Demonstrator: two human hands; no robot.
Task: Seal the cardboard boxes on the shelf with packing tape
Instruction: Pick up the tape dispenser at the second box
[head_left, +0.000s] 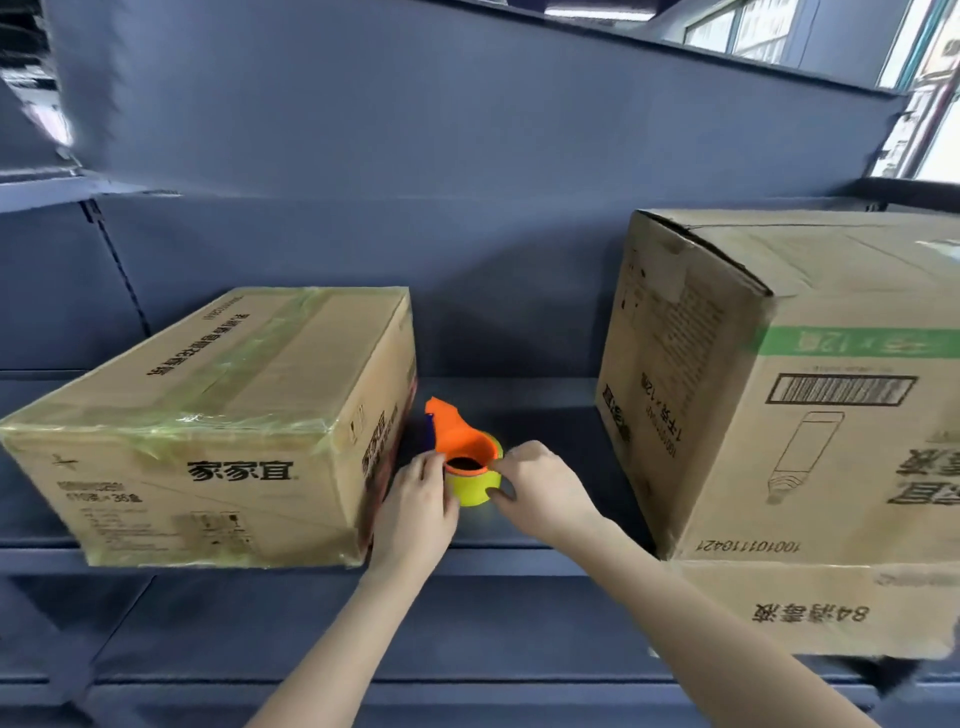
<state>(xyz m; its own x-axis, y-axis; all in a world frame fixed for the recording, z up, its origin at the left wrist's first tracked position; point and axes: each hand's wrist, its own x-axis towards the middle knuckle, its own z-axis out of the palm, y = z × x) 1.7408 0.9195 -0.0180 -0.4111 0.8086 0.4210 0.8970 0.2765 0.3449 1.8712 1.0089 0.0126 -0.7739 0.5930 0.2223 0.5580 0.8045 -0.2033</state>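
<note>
Your two forearms rise from the bottom edge of the frame toward its centre, and they are the nearest things to the camera. Your left hand (415, 506) sits just left of centre, fingers curled loosely, its fingertips touching the orange rim of the tape dispenser (465, 457). Your right hand (540, 488), just right of centre, is partly closed around the yellow-green tape roll (472, 488), thumb pressed to the roll's near side. Whether it truly grips the roll or only steadies it, you cannot tell from here.

The dispenser stands on the blue shelf (545, 415) at mid-frame, in the gap between the two boxes, its orange handle pointing up and away from you. That spot likely keeps it within reach of either carton.

At lower left, the left cardboard box (218, 415) lies flat on the shelf, glossy tape already running along its top seam and wrapping its near edges, so it looks sealed. At right, the larger right cardboard box (779, 384) stands taller, print upside down, and rests on another carton (810, 608) below it at lower right. No fresh tape is evident on its visible faces; it is probably the one left to do.

Both hands on the dispenser suggests you are picking it up or finding the tape's free end.
</note>
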